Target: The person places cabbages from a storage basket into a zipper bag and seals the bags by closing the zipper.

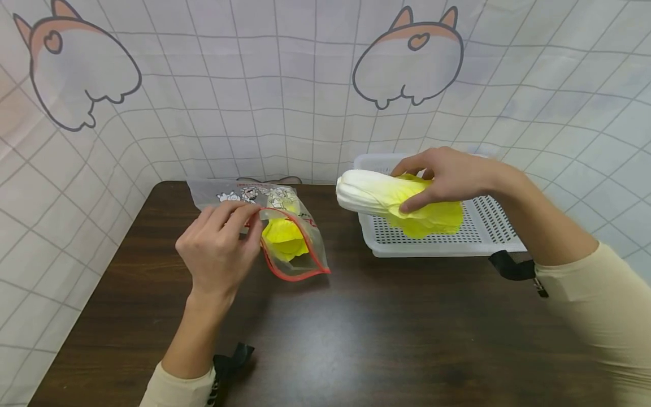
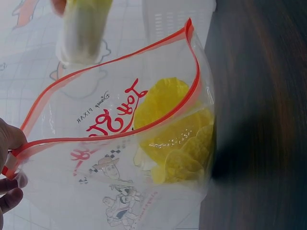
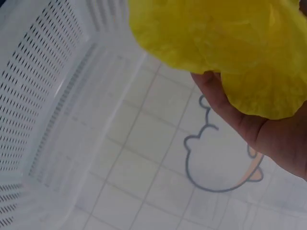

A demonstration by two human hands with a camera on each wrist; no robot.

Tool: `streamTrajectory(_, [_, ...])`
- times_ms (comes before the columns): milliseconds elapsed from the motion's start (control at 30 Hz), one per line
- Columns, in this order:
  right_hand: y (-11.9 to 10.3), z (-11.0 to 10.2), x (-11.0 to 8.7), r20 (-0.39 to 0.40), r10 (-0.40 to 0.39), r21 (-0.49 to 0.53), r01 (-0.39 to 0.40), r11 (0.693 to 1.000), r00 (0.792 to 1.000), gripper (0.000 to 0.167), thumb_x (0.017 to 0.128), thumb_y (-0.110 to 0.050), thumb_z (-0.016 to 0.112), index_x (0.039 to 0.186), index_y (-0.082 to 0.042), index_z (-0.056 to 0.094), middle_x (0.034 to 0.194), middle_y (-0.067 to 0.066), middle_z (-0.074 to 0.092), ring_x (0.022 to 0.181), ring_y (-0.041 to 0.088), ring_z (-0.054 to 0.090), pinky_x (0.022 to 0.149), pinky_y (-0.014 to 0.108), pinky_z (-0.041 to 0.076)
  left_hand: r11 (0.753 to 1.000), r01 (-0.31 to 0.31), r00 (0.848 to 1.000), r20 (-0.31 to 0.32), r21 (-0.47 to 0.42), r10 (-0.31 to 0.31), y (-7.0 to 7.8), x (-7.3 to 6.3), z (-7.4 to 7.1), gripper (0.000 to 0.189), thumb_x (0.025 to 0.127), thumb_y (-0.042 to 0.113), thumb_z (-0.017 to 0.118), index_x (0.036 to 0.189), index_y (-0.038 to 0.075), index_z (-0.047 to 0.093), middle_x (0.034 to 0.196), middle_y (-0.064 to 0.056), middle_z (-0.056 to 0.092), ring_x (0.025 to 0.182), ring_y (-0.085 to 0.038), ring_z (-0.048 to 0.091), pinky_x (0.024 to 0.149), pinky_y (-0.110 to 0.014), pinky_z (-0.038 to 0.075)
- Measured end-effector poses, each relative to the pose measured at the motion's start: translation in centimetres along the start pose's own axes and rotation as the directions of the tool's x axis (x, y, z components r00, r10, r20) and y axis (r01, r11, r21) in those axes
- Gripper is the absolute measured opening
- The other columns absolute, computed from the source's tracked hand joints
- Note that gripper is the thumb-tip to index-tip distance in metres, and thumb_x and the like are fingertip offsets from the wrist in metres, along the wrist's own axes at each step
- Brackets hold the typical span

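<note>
White-and-yellow oblong cabbage [image 1: 377, 196], right of frame centre: right hand [image 1: 447, 175] grips leafy end, leaving white base free; left hand [image 1: 220, 240], centre-left, pinches red-rimmed clear plastic bag [image 1: 286, 198], likely keeping mouth spread.

Dark wood-grain table [image 1: 335, 333], on it a red-edged clear bag [image 1: 314, 229] and white perforated basket [image 1: 432, 250]

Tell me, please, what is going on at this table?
A person's left hand pinches the red-edged mouth of a clear bag, which gapes open with something yellow and leafy inside. Their right hand grips a cabbage-like vegetable, raised with its yellow leaves over a white basket and its white end pointing left, toward the bag. The vegetable is outside the bag.
</note>
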State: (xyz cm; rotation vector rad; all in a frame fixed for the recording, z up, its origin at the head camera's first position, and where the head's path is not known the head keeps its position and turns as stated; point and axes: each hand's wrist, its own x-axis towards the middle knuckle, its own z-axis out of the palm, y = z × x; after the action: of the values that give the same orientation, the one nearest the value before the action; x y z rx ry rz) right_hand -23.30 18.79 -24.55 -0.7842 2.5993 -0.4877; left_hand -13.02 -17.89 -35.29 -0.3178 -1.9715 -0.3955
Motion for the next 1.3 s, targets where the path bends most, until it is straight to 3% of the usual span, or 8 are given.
streamTrajectory(200, [-2.1, 1.6, -1.1, 0.048, -0.116, 0.057, 0.114, 0.992, 0.992, 0.050, 0.085, -0.044, 0.084, 0.130, -0.029, 0.069, 0.121, -0.010, 0.070, 0.105, 0.023, 0.069, 0.093, 0.041, 0.054, 1.000, 0.006, 1.000, 0.003, 0.001, -0.006, 0.1, 0.0, 0.1, 0.019, 0.096, 0.017, 0.066, 0.092, 0.005, 0.081, 0.086, -0.010, 0.076, 0.066, -0.032, 0.066, 0.052, -0.041, 0.052])
streamTrajectory(367, [-3.7, 3.0, -1.6, 0.078, -0.153, 0.073, 0.147, 0.986, 0.985, 0.050, 0.083, -0.046, 0.085, 0.128, -0.030, 0.069, 0.117, -0.012, 0.071, 0.101, 0.018, 0.070, 0.089, 0.037, 0.056, 1.000, 0.014, 1.000, -0.010, 0.002, -0.014, 0.1, -0.1, 0.1, 0.017, 0.095, 0.016, 0.068, 0.091, 0.006, 0.081, 0.086, -0.009, 0.076, 0.066, -0.032, 0.066, 0.051, -0.041, 0.051])
streamTrajectory(600, [-6.2, 5.7, -1.3, 0.076, -0.120, 0.098, 0.113, 0.989, 0.990, 0.048, 0.081, -0.049, 0.085, 0.122, -0.028, 0.073, 0.107, -0.010, 0.072, 0.087, 0.015, 0.069, 0.079, 0.034, 0.057, 1.000, 0.029, 0.999, -0.039, -0.008, -0.030, 0.1, -0.1, 0.3, 0.016, 0.094, 0.014, 0.068, 0.090, 0.006, 0.081, 0.086, -0.009, 0.076, 0.067, -0.032, 0.067, 0.050, -0.042, 0.050])
streamTrajectory(833, [-8.2, 8.3, -0.8, 0.079, -0.128, 0.168, 0.113, 0.979, 0.989, 0.047, 0.081, -0.048, 0.083, 0.121, -0.025, 0.074, 0.105, -0.011, 0.072, 0.091, 0.015, 0.065, 0.079, 0.032, 0.057, 0.999, 0.029, 0.998, -0.059, -0.021, -0.030, 0.2, -0.2, 0.4, 0.015, 0.093, 0.013, 0.067, 0.090, 0.008, 0.081, 0.085, -0.007, 0.075, 0.068, -0.031, 0.067, 0.048, -0.042, 0.048])
streamTrajectory(1033, [-8.9, 10.5, 0.3, 0.051, -0.065, 0.190, 0.054, 0.980, 0.997, 0.049, 0.081, -0.053, 0.080, 0.120, -0.024, 0.074, 0.102, -0.011, 0.072, 0.091, 0.014, 0.065, 0.077, 0.031, 0.056, 0.999, 0.020, 0.998, -0.064, -0.028, -0.022, 0.5, -0.4, 0.5, 0.015, 0.092, 0.010, 0.067, 0.088, 0.008, 0.081, 0.085, -0.007, 0.075, 0.066, -0.031, 0.065, 0.047, -0.041, 0.046])
streamTrajectory(1167, [-9.1, 11.8, 0.9, -0.002, -0.031, 0.186, 0.031, 0.982, 1.000, 0.048, 0.082, -0.054, 0.078, 0.118, -0.021, 0.075, 0.102, -0.009, 0.073, 0.091, 0.014, 0.064, 0.075, 0.030, 0.055, 1.000, 0.002, 0.998, -0.055, -0.029, -0.004, 0.6, -0.5, 0.6, 0.014, 0.091, 0.009, 0.067, 0.087, 0.009, 0.081, 0.084, -0.006, 0.075, 0.064, -0.030, 0.065, 0.047, -0.041, 0.047])
streamTrajectory(1300, [-9.8, 12.5, 1.1, -0.109, 0.007, 0.156, 0.010, 0.988, 0.994, 0.050, 0.083, -0.053, 0.078, 0.116, -0.016, 0.075, 0.099, -0.006, 0.074, 0.086, 0.013, 0.064, 0.071, 0.028, 0.054, 1.000, -0.015, 0.999, -0.029, -0.022, 0.015, 0.6, -0.4, 0.5, 0.015, 0.091, 0.009, 0.067, 0.087, 0.010, 0.081, 0.084, -0.005, 0.076, 0.064, -0.028, 0.065, 0.049, -0.040, 0.048])
